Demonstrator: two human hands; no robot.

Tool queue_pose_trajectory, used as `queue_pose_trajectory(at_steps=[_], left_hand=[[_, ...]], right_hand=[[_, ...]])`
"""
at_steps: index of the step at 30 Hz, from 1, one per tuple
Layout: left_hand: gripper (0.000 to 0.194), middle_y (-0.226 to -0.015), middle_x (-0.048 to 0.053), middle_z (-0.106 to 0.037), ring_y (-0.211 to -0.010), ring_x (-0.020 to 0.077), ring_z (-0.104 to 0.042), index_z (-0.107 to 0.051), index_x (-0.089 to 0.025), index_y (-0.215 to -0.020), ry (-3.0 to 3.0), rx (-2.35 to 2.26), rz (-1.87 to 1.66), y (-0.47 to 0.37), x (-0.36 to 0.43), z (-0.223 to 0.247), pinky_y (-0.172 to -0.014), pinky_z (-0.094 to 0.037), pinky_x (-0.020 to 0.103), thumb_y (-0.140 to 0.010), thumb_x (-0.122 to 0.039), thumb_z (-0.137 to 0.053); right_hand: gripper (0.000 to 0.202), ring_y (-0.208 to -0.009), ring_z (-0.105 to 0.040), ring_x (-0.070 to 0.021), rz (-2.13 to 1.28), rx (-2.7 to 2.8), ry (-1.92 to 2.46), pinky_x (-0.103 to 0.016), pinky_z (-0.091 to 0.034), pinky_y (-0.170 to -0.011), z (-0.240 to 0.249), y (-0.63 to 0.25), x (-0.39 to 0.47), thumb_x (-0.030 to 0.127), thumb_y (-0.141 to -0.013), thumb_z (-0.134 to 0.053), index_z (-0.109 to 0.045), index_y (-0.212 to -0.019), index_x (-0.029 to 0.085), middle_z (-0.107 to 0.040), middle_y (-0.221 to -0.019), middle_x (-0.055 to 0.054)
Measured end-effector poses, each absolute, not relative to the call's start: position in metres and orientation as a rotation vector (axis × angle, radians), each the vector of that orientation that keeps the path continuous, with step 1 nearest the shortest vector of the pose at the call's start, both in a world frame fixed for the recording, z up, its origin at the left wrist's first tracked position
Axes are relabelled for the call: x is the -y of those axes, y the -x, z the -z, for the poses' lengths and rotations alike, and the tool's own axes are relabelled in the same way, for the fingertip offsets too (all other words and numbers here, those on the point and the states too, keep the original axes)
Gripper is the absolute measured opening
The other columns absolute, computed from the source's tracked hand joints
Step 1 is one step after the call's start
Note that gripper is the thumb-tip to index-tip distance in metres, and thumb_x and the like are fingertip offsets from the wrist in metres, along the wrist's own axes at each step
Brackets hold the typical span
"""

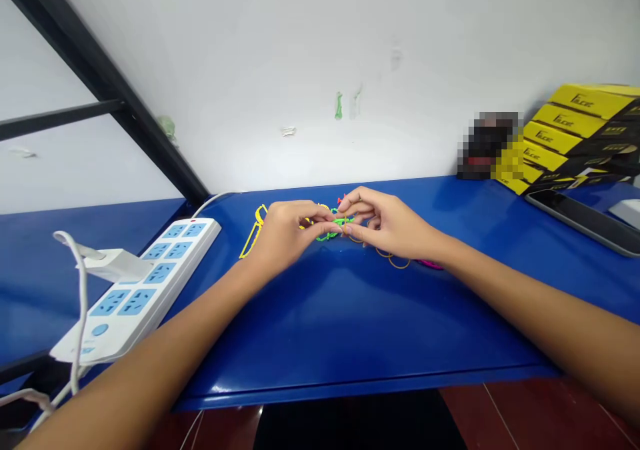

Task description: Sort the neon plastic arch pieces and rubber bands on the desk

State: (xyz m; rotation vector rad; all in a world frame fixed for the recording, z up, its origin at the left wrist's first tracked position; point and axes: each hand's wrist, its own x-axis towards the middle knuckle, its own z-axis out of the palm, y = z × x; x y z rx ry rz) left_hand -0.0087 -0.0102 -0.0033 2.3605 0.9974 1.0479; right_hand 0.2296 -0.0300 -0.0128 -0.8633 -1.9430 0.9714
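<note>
My left hand (285, 232) and my right hand (387, 222) meet over the middle of the blue table, thumbs and fingertips pinched close together. Between the fingertips is a thin green strip (343, 222), and a tan rubber band (345, 229) crosses it at my right fingertips. Which fingers grip which piece is partly hidden. Beside my left hand lies a yellow looped outline (251, 238). More tan rubber bands (399, 262) lie under my right hand, with a magenta piece (430, 264) by the wrist. A small red piece (340, 201) shows behind the fingers.
A white power strip (165, 273) with a plugged-in charger (115, 265) and cable lies at the left. Stacked yellow-and-black boxes (565, 130) and a phone (587, 220) are on the right. A white wall (300, 70) closes off the back of the blue table (325, 323).
</note>
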Motion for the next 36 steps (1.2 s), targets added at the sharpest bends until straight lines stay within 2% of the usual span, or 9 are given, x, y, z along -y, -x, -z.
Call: queue_pose_trajectory(at_steps=[3, 5, 8, 11, 15, 18, 27, 32, 36], left_hand=[[0.020, -0.082, 0.005, -0.084, -0.075, 0.0191, -0.075, -0.088, -0.020, -0.086, -2.199, -1.018, -1.061, 0.006, 0.011, 0.005, -0.069, -0.057, 0.027, -0.087, -0.040, -0.085], [0.025, -0.080, 0.005, -0.083, -0.074, 0.0192, -0.075, -0.086, -0.019, -0.084, -2.034, -1.032, -1.107, 0.003, 0.011, 0.007, -0.067, -0.058, 0.027, -0.082, -0.043, -0.089], [0.036, -0.077, 0.005, -0.081, -0.068, 0.0176, -0.074, -0.083, -0.015, -0.086, -1.763, -1.033, -1.212, -0.001, 0.010, 0.009, -0.065, -0.062, 0.026, -0.078, -0.048, -0.095], [0.042, -0.078, 0.005, -0.080, -0.068, 0.0162, -0.074, -0.081, -0.014, -0.087, -1.533, -1.030, -1.326, -0.004, 0.010, 0.010, -0.064, -0.065, 0.025, -0.076, -0.051, -0.096], [0.046, -0.086, 0.006, -0.081, -0.075, 0.0165, -0.076, -0.080, -0.013, -0.086, -1.336, -1.039, -1.453, -0.007, 0.012, 0.010, -0.065, -0.068, 0.025, -0.069, -0.050, -0.101], [0.051, -0.086, 0.006, -0.081, -0.075, 0.0175, -0.077, -0.079, -0.013, -0.086, -1.279, -1.031, -1.453, -0.009, 0.014, 0.009, -0.066, -0.069, 0.027, -0.064, -0.052, -0.103], [0.057, -0.084, 0.006, -0.080, -0.070, 0.0165, -0.075, -0.080, -0.012, -0.084, -1.206, -0.963, -1.326, -0.010, 0.015, 0.008, -0.064, -0.069, 0.028, -0.057, -0.054, -0.107], [0.059, -0.082, 0.005, -0.080, -0.069, 0.0147, -0.075, -0.081, -0.012, -0.083, -1.174, -0.983, -1.350, -0.010, 0.013, 0.010, -0.063, -0.068, 0.024, -0.053, -0.054, -0.109], [0.060, -0.082, 0.005, -0.080, -0.070, 0.0143, -0.075, -0.081, -0.011, -0.083, -1.150, -0.987, -1.342, -0.009, 0.012, 0.010, -0.062, -0.067, 0.022, -0.051, -0.054, -0.109]], right_hand=[[0.020, -0.097, -0.082, -0.0207, -1.020, 1.968, 0.859, -0.030, -0.065, -0.071, 0.014, -0.230, 0.030, 0.027, -0.101, -0.069, -0.059, -0.117, 0.023, -0.080, -0.112, -0.008], [0.024, -0.098, -0.082, -0.0215, -1.095, 1.964, 0.866, -0.027, -0.066, -0.063, 0.017, -0.228, 0.030, 0.022, -0.101, -0.064, -0.056, -0.124, 0.025, -0.080, -0.112, -0.007], [0.044, -0.113, -0.080, -0.0266, -1.223, 1.897, 0.870, -0.024, -0.064, -0.052, 0.022, -0.222, 0.032, 0.017, -0.098, -0.059, -0.049, -0.140, 0.027, -0.078, -0.126, -0.011], [0.063, -0.133, -0.073, -0.0328, -1.340, 1.805, 0.843, -0.022, -0.063, -0.045, 0.024, -0.215, 0.036, 0.016, -0.096, -0.057, -0.037, -0.154, 0.027, -0.069, -0.147, -0.018], [0.087, -0.143, -0.066, -0.0384, -1.509, 1.724, 0.775, -0.025, -0.066, -0.045, 0.022, -0.208, 0.044, 0.013, -0.090, -0.059, -0.023, -0.167, 0.030, -0.051, -0.169, -0.021], [0.099, -0.148, -0.062, -0.0405, -1.543, 1.696, 0.755, -0.027, -0.069, -0.049, 0.021, -0.205, 0.046, 0.009, -0.084, -0.060, -0.018, -0.171, 0.031, -0.051, -0.169, -0.020], [0.085, -0.139, -0.068, -0.0357, -1.416, 1.710, 0.731, -0.030, -0.073, -0.059, 0.030, -0.211, 0.033, 0.006, -0.086, -0.059, -0.032, -0.162, 0.032, -0.055, -0.163, -0.017], [0.080, -0.129, -0.074, -0.0340, -1.365, 1.741, 0.804, -0.018, -0.061, -0.043, 0.027, -0.212, 0.035, 0.006, -0.086, -0.059, -0.037, -0.159, 0.031, -0.058, -0.156, -0.017], [0.076, -0.124, -0.077, -0.0319, -1.339, 1.757, 0.826, -0.017, -0.060, -0.042, 0.023, -0.213, 0.036, 0.006, -0.085, -0.058, -0.040, -0.155, 0.029, -0.062, -0.149, -0.017]])
